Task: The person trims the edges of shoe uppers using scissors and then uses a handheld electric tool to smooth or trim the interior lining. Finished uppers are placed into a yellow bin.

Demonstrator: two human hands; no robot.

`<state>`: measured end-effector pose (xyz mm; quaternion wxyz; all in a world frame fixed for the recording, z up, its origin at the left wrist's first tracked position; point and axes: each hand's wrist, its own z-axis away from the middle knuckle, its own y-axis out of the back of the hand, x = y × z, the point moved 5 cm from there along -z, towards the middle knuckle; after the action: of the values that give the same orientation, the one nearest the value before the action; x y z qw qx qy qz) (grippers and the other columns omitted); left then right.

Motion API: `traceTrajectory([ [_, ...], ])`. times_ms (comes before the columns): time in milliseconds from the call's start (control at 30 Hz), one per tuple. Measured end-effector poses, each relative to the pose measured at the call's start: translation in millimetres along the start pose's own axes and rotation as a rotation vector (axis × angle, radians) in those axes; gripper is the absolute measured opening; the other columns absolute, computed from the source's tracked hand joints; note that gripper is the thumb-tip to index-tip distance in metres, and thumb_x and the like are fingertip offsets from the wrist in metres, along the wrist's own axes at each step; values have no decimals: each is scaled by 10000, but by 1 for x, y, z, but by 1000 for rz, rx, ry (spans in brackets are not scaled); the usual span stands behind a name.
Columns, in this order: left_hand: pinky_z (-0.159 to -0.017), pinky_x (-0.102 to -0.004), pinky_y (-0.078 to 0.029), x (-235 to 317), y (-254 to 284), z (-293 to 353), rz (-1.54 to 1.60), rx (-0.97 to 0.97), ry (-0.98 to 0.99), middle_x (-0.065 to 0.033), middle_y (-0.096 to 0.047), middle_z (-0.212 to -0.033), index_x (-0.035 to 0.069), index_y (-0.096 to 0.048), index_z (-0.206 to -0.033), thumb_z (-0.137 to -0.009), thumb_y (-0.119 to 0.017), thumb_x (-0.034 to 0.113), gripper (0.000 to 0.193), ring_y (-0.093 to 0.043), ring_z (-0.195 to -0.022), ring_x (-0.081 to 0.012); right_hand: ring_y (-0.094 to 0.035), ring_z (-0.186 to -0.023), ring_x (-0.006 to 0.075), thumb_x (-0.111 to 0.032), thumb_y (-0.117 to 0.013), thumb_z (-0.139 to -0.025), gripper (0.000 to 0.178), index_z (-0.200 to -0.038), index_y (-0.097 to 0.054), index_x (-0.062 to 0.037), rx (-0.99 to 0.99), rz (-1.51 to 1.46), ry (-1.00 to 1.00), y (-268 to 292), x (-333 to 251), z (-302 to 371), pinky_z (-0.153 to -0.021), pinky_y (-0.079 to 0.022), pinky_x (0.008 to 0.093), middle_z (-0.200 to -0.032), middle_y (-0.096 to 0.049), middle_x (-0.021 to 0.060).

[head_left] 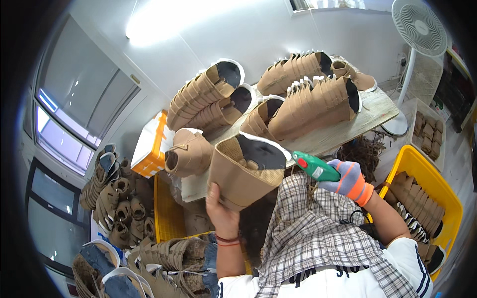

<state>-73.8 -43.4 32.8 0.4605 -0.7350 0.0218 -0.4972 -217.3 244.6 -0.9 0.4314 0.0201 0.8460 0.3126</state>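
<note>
1. Head view shows the left hand (222, 214) raised over the lap, fingers closed around the lower back of a tan shoe upper (247, 171), so the grip is clamped on it from beneath.
2. That tan shoe upper sits above and slightly right of the left hand, its open mouth tilted upward to show a dark lining and a woven tan patch.
3. Judging by its folded fabric walls, the upper should be light and soft, likely to buckle if squeezed at the mouth; the firmer heel and base, where the hand already holds it, look like the safest place to take hold.
4. To the right, the right hand (348, 180), in a grey glove with orange fingers and cuff, is wrapped shut around a green glue gun (316, 167).
5. The gun's nozzle points left, near the upper's right rim; I cannot tell whether they touch.
6. The gun looks rigid and light, best held by its body as now, and its tip is probably hot.
7. Behind both hands, rows of stacked tan uppers (308, 102) lie on a wooden worktable (377, 107), and a yellow crate (437, 191) with more uppers stands at the right.
</note>
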Motion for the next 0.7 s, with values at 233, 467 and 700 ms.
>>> traceTrajectory([
  [233, -923, -474, -493, 17, 71, -38, 285, 163, 326, -170, -617, -1172, -2, -562, -1182, -930, -500, 166, 309, -598, -1074, -313, -564, -537, 271, -427, -847, -550, 473, -817, -647, -92, -56, 246, 347, -11, -9, 12, -525, -461, 356, -608, -583, 76],
  [467, -949, -492, -470, 9, 77, -41, 347, 164, 443, -172, -613, -1186, 3, -559, -1196, -929, -505, 166, 317, -588, -1089, -323, -543, -532, 265, -466, -831, -539, 482, -788, -632, -104, -61, 295, 372, -18, -13, 6, -520, -443, 362, -595, -557, 68],
  [700, -974, -485, -454, -2, 77, -33, 373, 156, 405, -162, -589, -1226, 2, -530, -1231, -942, -509, 168, 334, -568, -1123, -308, -549, -532, 263, -473, -829, -547, 483, -790, -642, -101, -97, 216, 362, -30, -18, 6, -524, -449, 354, -590, -559, 71],
])
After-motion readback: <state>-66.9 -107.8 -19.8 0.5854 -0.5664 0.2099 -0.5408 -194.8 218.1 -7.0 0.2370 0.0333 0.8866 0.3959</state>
